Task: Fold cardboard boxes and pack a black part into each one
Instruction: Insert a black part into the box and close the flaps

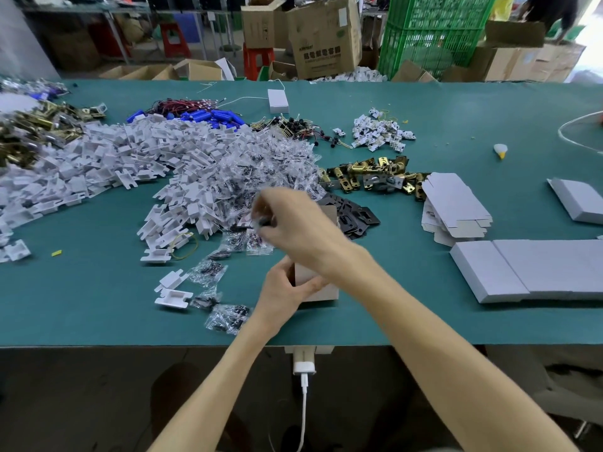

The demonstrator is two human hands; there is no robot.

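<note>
My left hand (287,293) grips a small folded cardboard box (321,290) standing on the green table, thumb and fingers round its left side. My right hand (293,223) crosses above it, blurred, pinching a small clear bag of dark screws (259,220) at the edge of the bag pile. Black flat plates (357,216) lie in a heap just right of my right hand, partly hidden by it. Flat unfolded white box blanks (453,207) are stacked further right.
A large heap of white plastic inserts (130,164) and clear screw bags (267,168) fills the left and middle. Brass latches (372,176) lie behind the plates. Closed white boxes (528,272) line the right front. A charger cable (303,396) hangs off the table's front edge.
</note>
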